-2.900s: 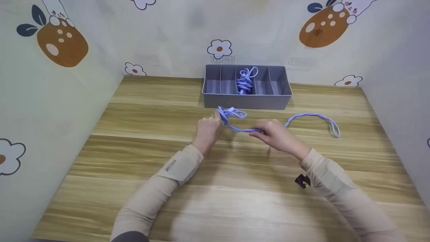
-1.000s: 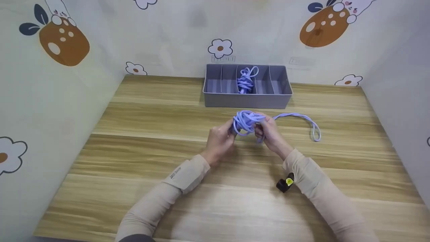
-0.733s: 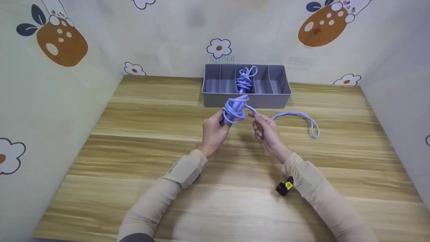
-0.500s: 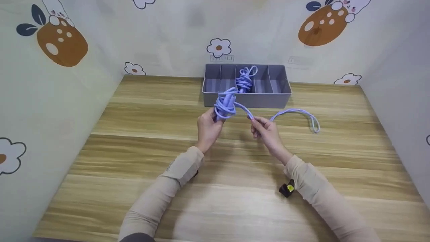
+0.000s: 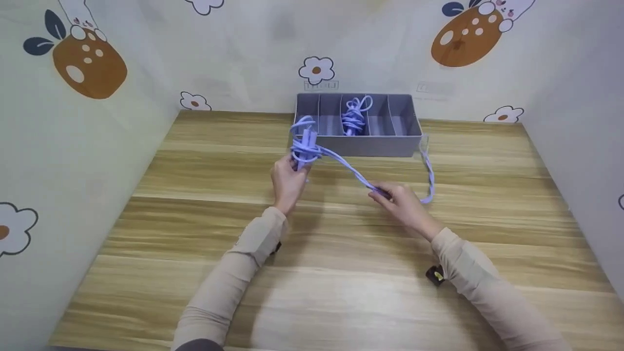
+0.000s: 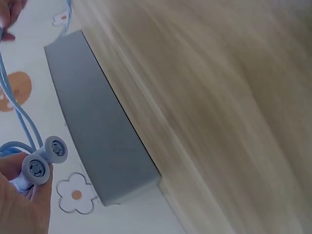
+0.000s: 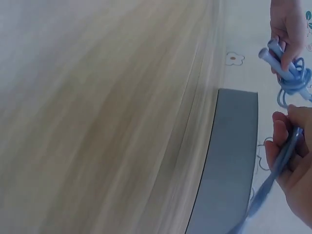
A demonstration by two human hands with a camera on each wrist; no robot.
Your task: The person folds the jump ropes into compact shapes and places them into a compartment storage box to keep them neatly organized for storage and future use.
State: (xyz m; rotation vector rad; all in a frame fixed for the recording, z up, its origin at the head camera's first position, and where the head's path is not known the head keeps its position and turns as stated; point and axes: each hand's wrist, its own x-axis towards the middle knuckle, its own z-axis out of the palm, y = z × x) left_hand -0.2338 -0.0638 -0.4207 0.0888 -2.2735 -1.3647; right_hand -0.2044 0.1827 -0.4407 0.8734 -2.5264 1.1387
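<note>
A blue jump rope (image 5: 307, 141) is in my left hand (image 5: 288, 184), its two handles side by side with several turns of cord wrapped round them. In the left wrist view the round ends of the handles (image 6: 36, 169) stick out past my thumb and fingers. A doubled, twisted stretch of cord (image 5: 348, 168) runs from the bundle to my right hand (image 5: 403, 204), whose curled fingers hold it. Beyond that hand the loose looped end (image 5: 430, 180) rises by the box's right corner. The right wrist view shows the cord passing through my right fingers (image 7: 282, 134).
Behind my hands a grey box (image 5: 360, 146) with several compartments stands against the patterned wall (image 5: 253, 58). Its middle compartment holds another wound blue jump rope (image 5: 353, 119). The wooden table (image 5: 219, 165) has walls along the left, back and right.
My left hand has moved left with the wound handles. The right hand has gone right and nearer to me, drawing out the cord; the loose end has swung left towards the box.
</note>
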